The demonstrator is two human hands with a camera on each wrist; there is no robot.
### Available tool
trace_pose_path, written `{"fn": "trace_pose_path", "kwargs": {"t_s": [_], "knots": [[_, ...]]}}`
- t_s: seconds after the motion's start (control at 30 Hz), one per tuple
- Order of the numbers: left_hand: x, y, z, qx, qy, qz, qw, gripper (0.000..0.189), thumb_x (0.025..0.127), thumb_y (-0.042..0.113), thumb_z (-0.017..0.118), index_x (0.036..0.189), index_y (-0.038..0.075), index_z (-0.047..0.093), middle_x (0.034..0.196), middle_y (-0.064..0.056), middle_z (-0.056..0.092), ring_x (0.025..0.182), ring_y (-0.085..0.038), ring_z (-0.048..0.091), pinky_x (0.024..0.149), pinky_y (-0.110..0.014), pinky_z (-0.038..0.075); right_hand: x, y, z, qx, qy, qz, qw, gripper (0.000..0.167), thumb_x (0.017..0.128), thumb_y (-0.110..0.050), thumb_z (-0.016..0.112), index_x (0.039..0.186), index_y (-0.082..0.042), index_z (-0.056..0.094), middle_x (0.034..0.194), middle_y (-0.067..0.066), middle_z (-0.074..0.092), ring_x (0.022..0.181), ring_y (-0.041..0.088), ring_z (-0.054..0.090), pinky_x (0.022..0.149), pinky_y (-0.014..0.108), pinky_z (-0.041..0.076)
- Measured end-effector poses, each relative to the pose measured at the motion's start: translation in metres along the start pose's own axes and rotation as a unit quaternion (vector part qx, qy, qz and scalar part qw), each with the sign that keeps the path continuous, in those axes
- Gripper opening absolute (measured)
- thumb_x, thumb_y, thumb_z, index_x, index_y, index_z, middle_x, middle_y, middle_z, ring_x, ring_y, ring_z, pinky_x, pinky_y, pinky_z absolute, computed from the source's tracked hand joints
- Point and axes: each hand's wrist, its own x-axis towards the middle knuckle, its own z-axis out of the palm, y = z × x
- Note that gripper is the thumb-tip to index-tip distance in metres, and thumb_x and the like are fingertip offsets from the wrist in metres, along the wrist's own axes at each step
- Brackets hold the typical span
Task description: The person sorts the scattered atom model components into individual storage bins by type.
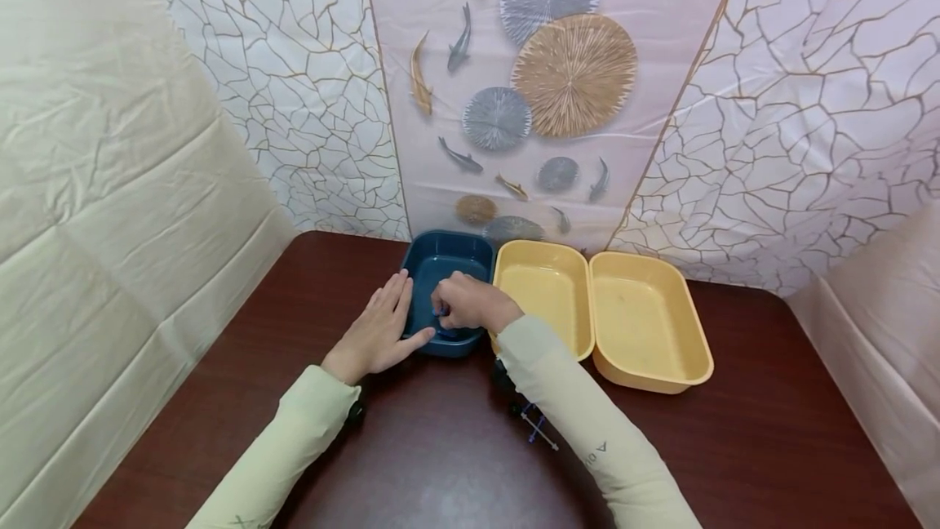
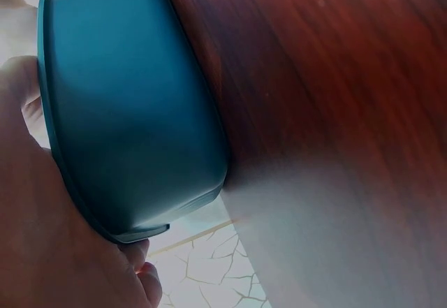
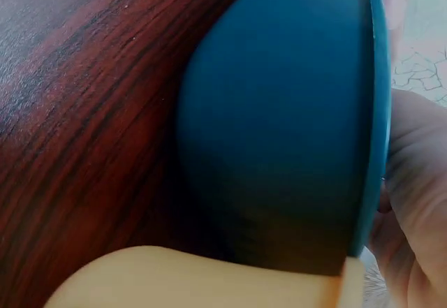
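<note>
The dark blue plastic bin (image 1: 450, 237) stands on the table against the patterned cloth. Along its left rim lies my left hand (image 1: 378, 333), fingers straight and thumb stretched across the near corner. In the left wrist view that hand (image 2: 49, 217) lies over the rim of the bin (image 2: 133, 112). My right hand (image 1: 470, 302) is over the bin's inside with its fingers curled. A small blue piece (image 1: 440, 313) shows at those fingertips, mostly hidden by the hand. Another bit of blue (image 1: 446, 333) shows below it, by the bin's near wall.
Two yellow bins, a middle one (image 1: 543, 247) and a right one (image 1: 649, 382), stand in a row right of the blue bin. Thin blue and grey rods (image 1: 539, 428) lie crossed on the dark wooden table (image 1: 433, 464), beside the right sleeve (image 1: 587, 423).
</note>
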Motion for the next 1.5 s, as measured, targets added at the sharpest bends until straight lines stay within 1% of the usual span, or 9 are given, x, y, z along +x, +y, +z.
{"fn": "trace_pose_path", "kwargs": {"t_s": [0.2,0.4,0.67,0.8,0.9,1.03,1.17,1.37,1.5], "knots": [[0.0,0.0,0.0,-0.002,-0.001,-0.002,1.0,0.099,0.104,0.063,0.048,0.167,-0.004,0.011,0.179,-0.019,0.005,0.167,-0.036,0.007,0.134,-0.059,0.014,-0.006,-0.003,-0.015,0.01,0.006,0.005,0.9999,0.013,0.096,-0.014,0.078,0.106,-0.007,0.08,0.102,0.005,0.08,0.092,0.014,0.076,0.085,0.03,0.064],[-0.001,0.0,0.0,0.0,-0.008,-0.012,0.9999,0.1,0.104,0.065,0.047,0.168,-0.003,0.01,0.179,-0.019,0.004,0.167,-0.037,0.007,0.134,-0.058,0.014,-0.028,0.0,-0.038,0.008,0.013,-0.001,0.9999,0.015,0.098,-0.013,0.075,0.11,-0.005,0.079,0.105,0.006,0.08,0.095,0.015,0.075,0.086,0.029,0.064],[-0.002,-0.001,0.003,0.002,0.003,-0.01,0.9999,0.1,0.103,0.064,0.049,0.167,-0.004,0.013,0.178,-0.021,0.007,0.166,-0.04,0.011,0.134,-0.059,0.015,-0.083,0.01,-0.063,-0.037,0.028,-0.04,0.9981,0.008,0.092,-0.007,0.077,0.099,-0.004,0.08,0.094,0.008,0.08,0.085,0.016,0.073,0.08,0.031,0.063],[-0.002,-0.002,0.004,0.002,0.008,-0.01,0.9999,0.1,0.102,0.063,0.05,0.167,-0.004,0.014,0.178,-0.02,0.007,0.166,-0.039,0.011,0.134,-0.058,0.016,-0.115,0.011,-0.071,-0.049,0.025,-0.043,0.9976,0.007,0.09,-0.007,0.078,0.096,-0.005,0.079,0.092,0.006,0.078,0.085,0.017,0.072,0.078,0.031,0.061],[-0.002,-0.001,0.004,0.002,0.007,-0.009,0.9999,0.1,0.102,0.063,0.05,0.167,-0.004,0.014,0.178,-0.02,0.007,0.166,-0.04,0.01,0.134,-0.059,0.015,-0.139,0.01,-0.074,-0.059,0.014,-0.04,0.9974,0.009,0.09,-0.008,0.079,0.098,-0.005,0.079,0.095,0.007,0.078,0.087,0.018,0.073,0.078,0.031,0.061],[-0.002,-0.001,0.004,0.001,0.005,-0.009,0.9999,0.1,0.103,0.062,0.05,0.167,-0.005,0.013,0.178,-0.02,0.006,0.166,-0.04,0.01,0.134,-0.059,0.015,-0.167,0.009,-0.075,-0.065,-0.008,-0.039,0.9971,0.012,0.092,-0.009,0.079,0.103,-0.004,0.079,0.098,0.009,0.078,0.089,0.018,0.073,0.079,0.032,0.062],[-0.003,0.0,0.003,-0.002,0.006,-0.008,0.9999,0.1,0.102,0.061,0.051,0.167,-0.005,0.014,0.178,-0.02,0.006,0.166,-0.04,0.01,0.134,-0.059,0.015,-0.191,0.008,-0.069,-0.067,-0.011,-0.049,0.9965,0.012,0.089,-0.007,0.08,0.1,-0.005,0.078,0.094,0.005,0.076,0.085,0.013,0.07,0.075,0.028,0.06],[-0.001,0.002,0.003,0.0,0.008,-0.004,1.0,0.1,0.102,0.061,0.051,0.167,-0.005,0.014,0.178,-0.021,0.006,0.166,-0.041,0.01,0.133,-0.06,0.015,-0.219,0.005,-0.049,-0.079,0.003,-0.092,0.9926,0.012,0.083,-0.005,0.083,0.088,-0.01,0.072,0.082,-0.004,0.067,0.073,0.003,0.058,0.065,0.019,0.053],[0.0,0.004,0.003,0.002,0.009,0.0,1.0,0.1,0.102,0.061,0.051,0.167,-0.005,0.015,0.178,-0.021,0.007,0.166,-0.041,0.011,0.133,-0.06,0.016,-0.232,0.007,-0.031,-0.092,-0.006,-0.097,0.991,0.014,0.083,-0.011,0.085,0.09,-0.01,0.073,0.083,-0.005,0.069,0.074,0.001,0.058,0.066,0.018,0.053]]}}
